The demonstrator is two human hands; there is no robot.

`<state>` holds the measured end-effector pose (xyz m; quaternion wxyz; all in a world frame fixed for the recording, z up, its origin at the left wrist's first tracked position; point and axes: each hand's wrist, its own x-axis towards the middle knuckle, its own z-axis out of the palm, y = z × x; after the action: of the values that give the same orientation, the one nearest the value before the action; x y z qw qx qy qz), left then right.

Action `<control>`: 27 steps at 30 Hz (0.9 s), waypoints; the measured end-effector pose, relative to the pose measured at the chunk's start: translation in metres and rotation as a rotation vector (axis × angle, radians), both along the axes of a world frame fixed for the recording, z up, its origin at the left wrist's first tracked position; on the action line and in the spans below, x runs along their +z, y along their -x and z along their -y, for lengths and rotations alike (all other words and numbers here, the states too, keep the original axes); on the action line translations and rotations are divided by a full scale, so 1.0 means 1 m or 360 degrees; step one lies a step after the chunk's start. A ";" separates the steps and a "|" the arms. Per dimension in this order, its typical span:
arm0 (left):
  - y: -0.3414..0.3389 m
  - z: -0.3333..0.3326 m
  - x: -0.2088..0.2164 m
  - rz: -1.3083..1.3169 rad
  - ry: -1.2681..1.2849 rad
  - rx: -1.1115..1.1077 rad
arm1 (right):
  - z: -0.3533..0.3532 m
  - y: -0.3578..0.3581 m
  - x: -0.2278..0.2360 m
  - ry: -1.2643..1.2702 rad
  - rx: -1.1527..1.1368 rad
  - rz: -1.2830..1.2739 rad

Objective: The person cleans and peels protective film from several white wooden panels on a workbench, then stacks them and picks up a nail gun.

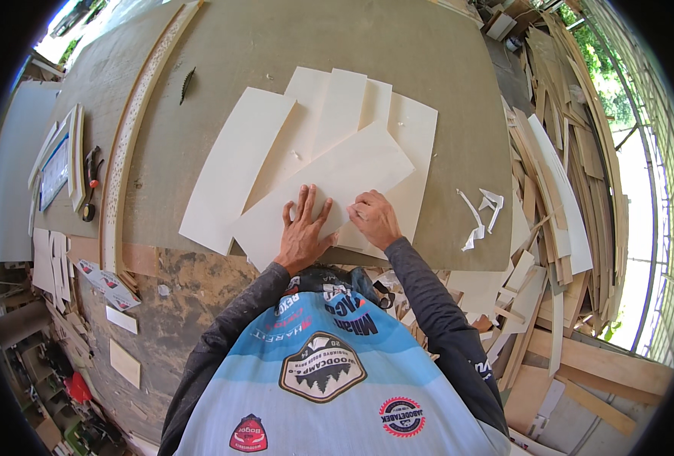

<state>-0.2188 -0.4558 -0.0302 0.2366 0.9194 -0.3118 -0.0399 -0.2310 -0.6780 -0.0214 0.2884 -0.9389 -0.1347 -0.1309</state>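
My left hand [304, 232] lies flat, fingers spread, on a white board [352, 169] set slantwise over other white boards. To its right, my right hand [375, 219] is closed, with the fingers curled and pinched together at the same board's near edge. Whatever is between those fingertips is too small or hidden to make out. Beneath and beyond are several more white panels, among them a long one [247, 156] on the left and a narrow one [342, 106] at the far side. Small white scraps are scattered on them.
Torn white strips [474, 220] lie on the grey-brown table [458, 83], right of the boards. A long speckled strip [128, 129] runs along the left, near a tape measure [88, 211] and a blue-edged frame [54, 173]. Stacked wood offcuts [572, 152] crowd the right.
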 end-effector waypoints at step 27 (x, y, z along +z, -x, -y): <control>-0.001 0.000 -0.001 -0.0007 0.0013 -0.0003 | -0.032 0.018 -0.007 0.0005 -0.0414 0.0087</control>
<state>-0.2178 -0.4563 -0.0313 0.2411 0.9180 -0.3123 -0.0409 -0.2489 -0.6455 -0.0288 0.2637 -0.9450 -0.0198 -0.1924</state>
